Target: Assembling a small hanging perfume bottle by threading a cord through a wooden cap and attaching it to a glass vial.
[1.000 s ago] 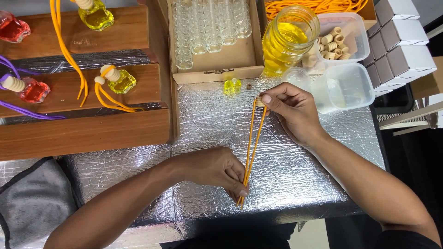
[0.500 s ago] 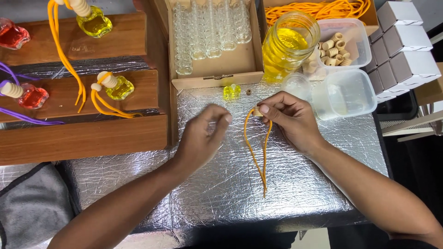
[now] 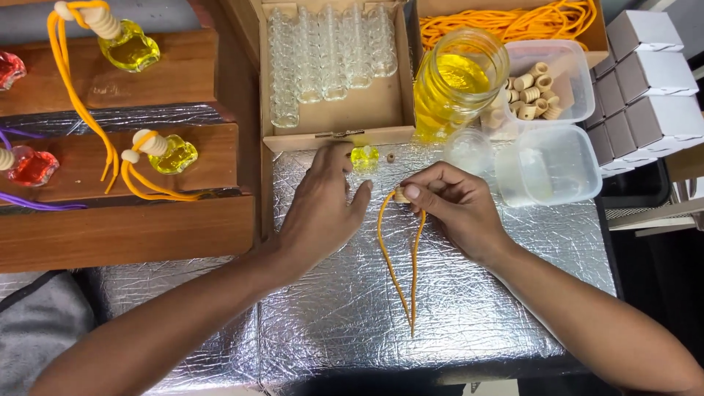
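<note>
My right hand (image 3: 458, 209) pinches the orange cord (image 3: 400, 264), hanging toward me; open left hand (image 3: 323, 209) nearest the small yellow bottle (image 3: 364, 155).

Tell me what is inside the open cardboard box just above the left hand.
The open cardboard box holds rows of small clear glass bottles, apparently empty, filling its upper part; the lower part shows bare cardboard. What lies beneath the bottles cannot be seen.

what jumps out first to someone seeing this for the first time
The big jar of yellow liquid at the top centre stands out, next to a cardboard box of empty glass bottles. Below it, on the silver foil table, the right hand pinches a doubled orange cord with a wooden bead, while the left hand reaches toward a small yellow bottle.
</note>
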